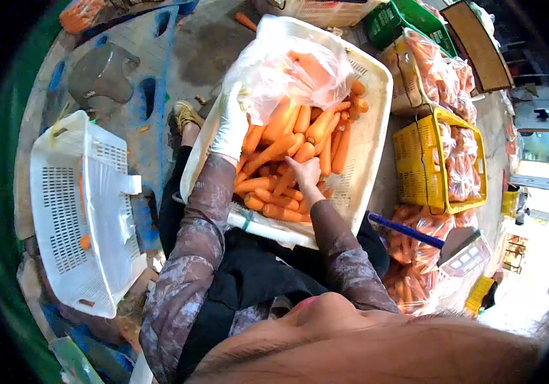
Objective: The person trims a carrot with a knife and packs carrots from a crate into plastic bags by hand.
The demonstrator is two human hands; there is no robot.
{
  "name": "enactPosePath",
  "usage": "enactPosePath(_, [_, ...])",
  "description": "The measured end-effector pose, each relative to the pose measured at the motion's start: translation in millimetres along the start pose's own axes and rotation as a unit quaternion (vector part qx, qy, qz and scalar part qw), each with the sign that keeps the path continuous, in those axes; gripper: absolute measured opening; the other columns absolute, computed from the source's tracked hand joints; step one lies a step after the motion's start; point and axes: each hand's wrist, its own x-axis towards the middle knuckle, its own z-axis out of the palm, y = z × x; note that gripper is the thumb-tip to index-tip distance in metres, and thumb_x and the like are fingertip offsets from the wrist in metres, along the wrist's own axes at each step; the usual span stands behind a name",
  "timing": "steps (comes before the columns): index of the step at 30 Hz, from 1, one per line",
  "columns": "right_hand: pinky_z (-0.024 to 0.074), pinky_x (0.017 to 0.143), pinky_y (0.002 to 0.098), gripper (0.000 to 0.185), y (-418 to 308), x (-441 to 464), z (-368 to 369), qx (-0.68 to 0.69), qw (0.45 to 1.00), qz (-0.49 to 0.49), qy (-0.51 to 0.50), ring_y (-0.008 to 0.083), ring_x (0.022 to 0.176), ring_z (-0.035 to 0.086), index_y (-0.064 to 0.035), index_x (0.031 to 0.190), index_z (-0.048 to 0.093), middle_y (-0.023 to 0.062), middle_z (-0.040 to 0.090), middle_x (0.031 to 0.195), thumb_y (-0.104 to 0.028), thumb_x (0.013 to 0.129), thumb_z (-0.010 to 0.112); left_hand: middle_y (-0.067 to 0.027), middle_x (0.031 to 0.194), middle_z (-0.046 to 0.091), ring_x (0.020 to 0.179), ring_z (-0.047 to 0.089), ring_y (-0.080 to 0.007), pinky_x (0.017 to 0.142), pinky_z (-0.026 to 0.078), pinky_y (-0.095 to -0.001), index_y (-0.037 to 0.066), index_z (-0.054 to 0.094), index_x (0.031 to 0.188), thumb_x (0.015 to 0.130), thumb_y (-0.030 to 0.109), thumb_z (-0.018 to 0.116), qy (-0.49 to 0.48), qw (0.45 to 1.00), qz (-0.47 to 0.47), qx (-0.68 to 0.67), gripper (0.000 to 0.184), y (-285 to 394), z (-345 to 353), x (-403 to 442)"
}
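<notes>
A white plastic crate [367, 173] rests in front of me, holding many loose orange carrots [274, 153]. Over its far part lies a clear plastic bag [268, 70] with carrots inside. My left hand [233, 125], in a whitish glove, is at the crate's left side against the bag; its fingers are hidden by the plastic. Among the carrots near the crate's middle is my bare right hand [306, 173], its fingers on a carrot and partly hidden.
At the left stands a white basket [63, 192] on blue pallets. Bagged carrots [415, 275] lie at the right, near a yellow crate [408, 160] and a green crate [383, 24]. A blue handle [405, 230] sticks out beside my right arm.
</notes>
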Motion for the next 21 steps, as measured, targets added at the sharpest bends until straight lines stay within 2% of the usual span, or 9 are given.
enactPosePath(2, [0.0469, 0.088, 0.0405, 0.085, -11, -5, 16, 0.066, 0.993, 0.024, 0.098, 0.0355, 0.099, 0.058, 0.0072, 0.109, 0.047, 0.0242, 0.058, 0.106, -0.046, 0.055, 0.085, 0.0000, 0.079, 0.058, 0.064, 0.051, -0.0124, 0.061, 0.043, -0.0231, 0.008, 0.061, 0.093, 0.084, 0.025, 0.059, -0.026, 0.997, 0.029, 0.063, 0.019, 3, 4, 8])
enactPosePath(6, [0.0403, 0.095, 0.0373, 0.093, -31, -29, 5, 0.267, 0.962, 0.001, 0.050, 0.0302, 0.110, 0.050, 0.0116, 0.117, 0.042, 0.0238, 0.047, 0.120, -0.044, 0.057, 0.085, 0.0013, 0.082, 0.058, 0.068, 0.051, -0.0111, 0.062, 0.043, -0.0238, 0.006, 0.061, 0.096, 0.083, 0.022, 0.060, 0.003, 0.995, 0.087, 0.058, 0.020, 15, 9, 22])
enactPosePath(10, [0.0358, 0.102, 0.0406, 0.113, -75, -26, 39, 0.168, 0.964, 0.177, 0.101, 0.0353, 0.121, 0.043, 0.0125, 0.128, 0.024, 0.0283, 0.040, 0.129, -0.044, 0.053, 0.087, -0.0054, 0.084, 0.061, 0.072, 0.057, -0.0161, 0.065, 0.046, -0.0279, 0.004, 0.060, 0.098, 0.081, 0.020, 0.062, 0.001, 0.964, 0.189, 0.185, 0.024, 11, 3, 24])
enactPosePath(12, [0.0390, 0.098, 0.0436, 0.106, -94, -22, 40, 0.158, 0.957, 0.211, 0.120, 0.0378, 0.119, 0.044, 0.0092, 0.124, 0.027, 0.0297, 0.041, 0.127, -0.045, 0.054, 0.085, -0.0141, 0.086, 0.063, 0.076, 0.061, -0.0236, 0.068, 0.048, -0.0329, 0.004, 0.059, 0.100, 0.078, 0.018, 0.065, 0.032, 0.719, 0.431, 0.545, 0.027, 12, 18, 5])
enactPosePath(13, [0.0419, 0.095, 0.0460, 0.100, -92, -15, 45, 0.143, 0.957, 0.201, 0.150, 0.0386, 0.116, 0.048, 0.0059, 0.121, 0.032, 0.0292, 0.044, 0.123, -0.048, 0.055, 0.084, -0.0164, 0.082, 0.062, 0.074, 0.061, -0.0366, 0.064, 0.049, -0.0426, 0.009, 0.056, 0.088, 0.078, 0.015, 0.062, -0.024, 0.748, 0.450, 0.487, 0.013, 10, 28, -10])
enactPosePath(16, [0.0448, 0.092, 0.0398, 0.093, -94, -10, 26, 0.212, 0.946, 0.198, 0.145, 0.0333, 0.107, 0.055, 0.0159, 0.120, 0.036, 0.0272, 0.052, 0.118, -0.034, 0.058, 0.085, -0.0121, 0.075, 0.063, 0.067, 0.062, -0.0349, 0.059, 0.050, -0.0422, 0.010, 0.059, 0.099, 0.075, 0.015, 0.067, -0.101, 0.662, 0.471, 0.574, 0.026, -8, 21, -27])
enactPosePath(19, [0.0494, 0.077, 0.0313, 0.067, -64, -10, 8, 0.413, 0.893, 0.143, 0.107, 0.0207, 0.089, 0.060, 0.0176, 0.107, 0.053, 0.0193, 0.060, 0.105, -0.025, 0.064, 0.082, -0.0100, 0.073, 0.059, 0.062, 0.059, -0.0322, 0.055, 0.047, -0.0422, 0.010, 0.056, 0.090, 0.072, 0.016, 0.067, -0.135, 0.621, 0.513, 0.576, 0.021, -17, 17, -43])
enactPosePath(20, [0.0489, 0.075, 0.0304, 0.064, -31, 17, 25, 0.358, 0.920, 0.093, 0.129, 0.0192, 0.089, 0.060, 0.0166, 0.107, 0.054, 0.0171, 0.061, 0.104, -0.024, 0.066, 0.080, -0.0094, 0.072, 0.059, 0.060, 0.058, -0.0317, 0.054, 0.046, -0.0425, 0.011, 0.056, 0.091, 0.071, 0.016, 0.068, -0.137, 0.589, 0.482, 0.635, 0.024, -11, 20, -58])
enactPosePath(21, [0.0484, 0.075, 0.0291, 0.058, -50, -21, -19, 0.426, 0.903, -0.060, -0.016, 0.0184, 0.088, 0.059, 0.0115, 0.109, 0.056, 0.0135, 0.061, 0.104, -0.022, 0.067, 0.077, -0.0095, 0.073, 0.059, 0.059, 0.058, -0.0312, 0.054, 0.046, -0.0413, 0.011, 0.057, 0.091, 0.071, 0.017, 0.068, -0.166, 0.611, 0.487, 0.601, 0.024, -13, 17, -65])
